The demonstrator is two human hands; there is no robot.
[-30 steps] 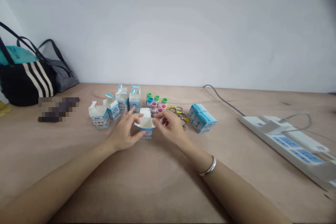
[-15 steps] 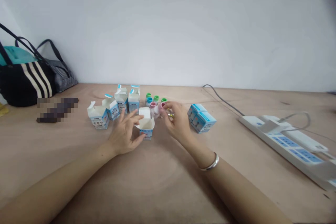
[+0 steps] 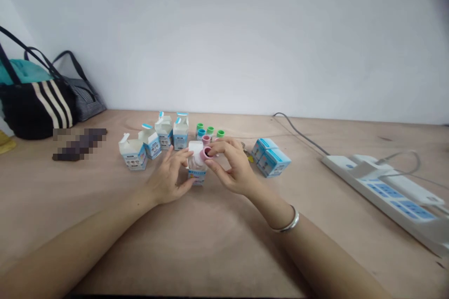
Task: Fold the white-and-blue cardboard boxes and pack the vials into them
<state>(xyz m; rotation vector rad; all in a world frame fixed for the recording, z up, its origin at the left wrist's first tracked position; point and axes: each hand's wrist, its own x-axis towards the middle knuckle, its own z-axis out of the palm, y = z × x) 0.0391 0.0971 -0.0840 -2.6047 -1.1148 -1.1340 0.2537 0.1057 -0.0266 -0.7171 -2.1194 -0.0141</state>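
Note:
My left hand (image 3: pixel 170 175) steadies a small blue-and-white carton (image 3: pixel 197 177), thumb on its front and fingers by its raised flaps. My right hand (image 3: pixel 233 163) grips a small clear bottle with a pink cap (image 3: pixel 206 153) by its top. The bottle is tilted, its lower part in the mouth of that carton. Just behind are another pink-capped bottle (image 3: pixel 206 139), a blue-capped bottle (image 3: pixel 201 133) and several green-capped ones (image 3: pixel 210 130). To the left stand several cartons with raised flaps (image 3: pixel 133 155).
Two closed blue cartons (image 3: pixel 271 161) sit side by side beyond my right hand. A white power strip (image 3: pixel 382 196) with plugs and a grey cable (image 3: pixel 300 133) lies at the right. Bags (image 3: pixel 38 107) and a blurred dark object (image 3: pixel 80 145) are at the left.
My right hand has brought the pink-capped bottle left, from among the other bottles to the mouth of the carton. My left hand stays at the carton.

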